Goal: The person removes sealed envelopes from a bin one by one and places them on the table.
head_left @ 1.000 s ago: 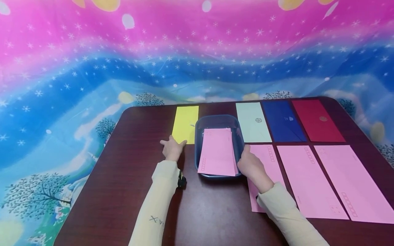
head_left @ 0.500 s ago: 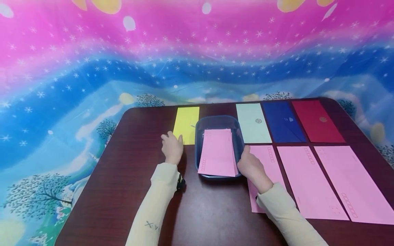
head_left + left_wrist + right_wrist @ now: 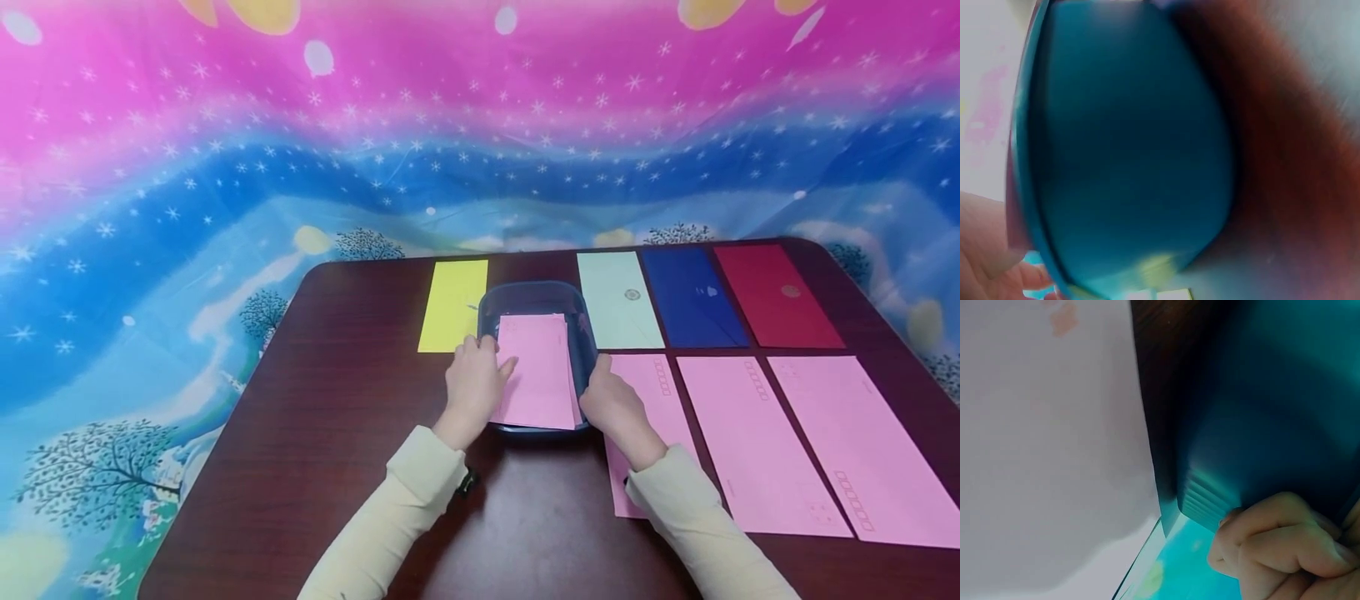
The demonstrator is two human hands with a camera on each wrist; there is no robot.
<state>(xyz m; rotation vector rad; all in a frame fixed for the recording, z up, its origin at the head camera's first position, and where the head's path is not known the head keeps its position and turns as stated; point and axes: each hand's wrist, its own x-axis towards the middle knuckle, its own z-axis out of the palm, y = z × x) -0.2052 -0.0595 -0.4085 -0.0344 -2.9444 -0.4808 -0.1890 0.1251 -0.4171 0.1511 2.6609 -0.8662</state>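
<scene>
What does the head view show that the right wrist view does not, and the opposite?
Only the head view: the left hand, the pink envelopes in the tub, the yellow envelope, the blue envelope and the red envelope.
Only the right wrist view: the ridges on the tub.
Both: the right hand, holding the tub, and the table.

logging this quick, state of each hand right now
Left hand: at the blue box, grip cannot be told.
Right hand: closed, holding the blue box.
</scene>
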